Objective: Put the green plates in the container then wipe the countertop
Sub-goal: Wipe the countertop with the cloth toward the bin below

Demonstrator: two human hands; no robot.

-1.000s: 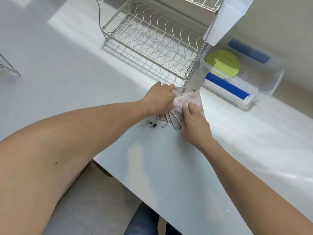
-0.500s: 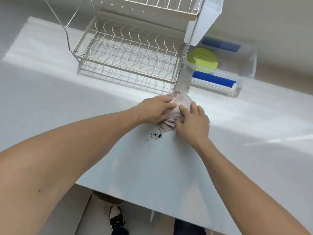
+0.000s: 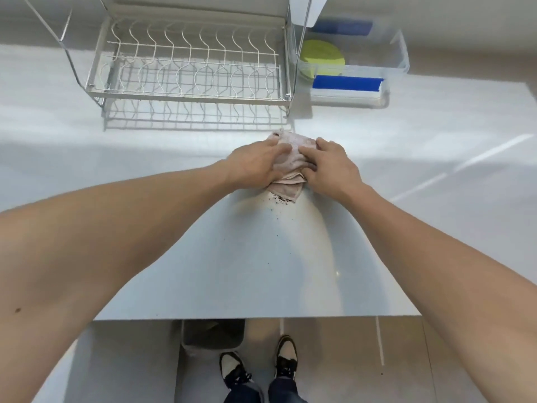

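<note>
Countertop (image 3: 261,271): cloth (image 3: 290,158) seemingly under both hands.

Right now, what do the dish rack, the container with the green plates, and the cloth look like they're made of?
Dish rack: thin bent metal wire, pale glossy finish, possibly coated or plated.
Container: clear, glossy plastic; the green plates show through its wall.
Cloth: soft woven fabric, matte beige-pink, folded and creased under the left hand and right hand.

The cloth (image 3: 290,158) lies on the worktop (image 3: 232,271), in front of the dish rack (image 3: 189,65). The container (image 3: 398,53) stands right of the rack, with the plates (image 3: 321,58) inside. Crumbs (image 3: 279,199) lie at the cloth's near edge.
</note>
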